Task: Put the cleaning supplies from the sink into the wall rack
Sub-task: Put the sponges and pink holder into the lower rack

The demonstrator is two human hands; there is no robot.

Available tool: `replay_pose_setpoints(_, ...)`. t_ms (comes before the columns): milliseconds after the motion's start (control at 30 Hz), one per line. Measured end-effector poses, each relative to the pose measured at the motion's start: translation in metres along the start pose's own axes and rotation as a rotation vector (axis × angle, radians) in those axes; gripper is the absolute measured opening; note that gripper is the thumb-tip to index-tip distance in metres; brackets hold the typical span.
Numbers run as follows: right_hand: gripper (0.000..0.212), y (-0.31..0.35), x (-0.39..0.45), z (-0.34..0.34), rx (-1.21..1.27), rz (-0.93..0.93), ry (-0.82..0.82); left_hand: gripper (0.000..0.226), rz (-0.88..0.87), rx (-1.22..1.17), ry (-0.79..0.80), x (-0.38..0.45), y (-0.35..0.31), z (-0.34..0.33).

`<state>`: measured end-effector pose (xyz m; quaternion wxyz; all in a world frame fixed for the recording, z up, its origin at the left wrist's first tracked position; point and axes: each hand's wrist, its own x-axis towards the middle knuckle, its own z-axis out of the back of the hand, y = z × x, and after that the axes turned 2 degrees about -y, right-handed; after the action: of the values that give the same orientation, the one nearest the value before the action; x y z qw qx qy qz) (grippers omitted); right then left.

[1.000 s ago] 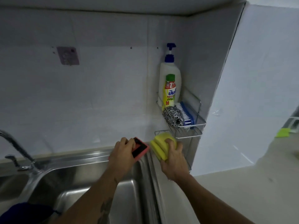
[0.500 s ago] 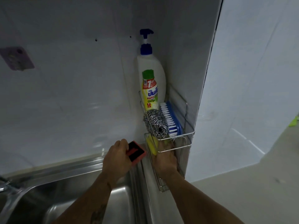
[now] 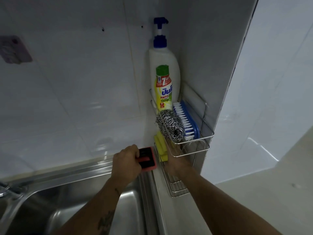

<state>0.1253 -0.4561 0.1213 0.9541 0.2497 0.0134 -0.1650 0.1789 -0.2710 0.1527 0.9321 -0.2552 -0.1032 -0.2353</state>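
Note:
A wire wall rack [image 3: 205, 135] hangs in the tiled corner. Its upper shelf holds a white pump bottle [image 3: 163, 60], a yellow dish-soap bottle [image 3: 163, 89], a steel-wool scourer [image 3: 170, 126] and a blue scrub brush [image 3: 187, 121]. My right hand [image 3: 177, 162] reaches into the lower shelf, gripping yellow sponges [image 3: 160, 145] that stand on edge at the shelf's left end; its fingers are hidden behind the wires. My left hand [image 3: 126, 162] holds a pink-and-black sponge [image 3: 147, 159] just left of the rack, above the steel sink [image 3: 81, 194].
The sink's rim runs along the tiled back wall, with part of a tap [image 3: 10, 189] at the far left. A pale countertop [image 3: 254, 200] lies to the right of the rack. A purple wall hook pad [image 3: 14, 50] is stuck on the tiles upper left.
My right hand has carried the yellow sponges from in front of the rack into its lower shelf. My left hand with the pink sponge has stayed beside the rack. The view has moved closer.

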Motion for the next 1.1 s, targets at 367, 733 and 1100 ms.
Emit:
replay_pose_setpoints(367, 0.100, -0.007, -0.093, 0.038, 0.183, 0.385, -0.062, 0.033, -0.008, -0.128, 0.103, -0.024, -0.059, 0.024)
replay_pose_setpoints(733, 0.062, -0.019, -0.139, 0.031, -0.108, 0.171, -0.439, 0.030, -0.015, -0.307, 0.124, -0.038, -0.110, 0.006)
replay_pose_setpoints(1100, 0.055, -0.015, -0.143, 0.009, -0.208, -0.035, -0.420, 0.050, 0.042, -0.281, 0.408, -0.048, -0.117, -0.007)
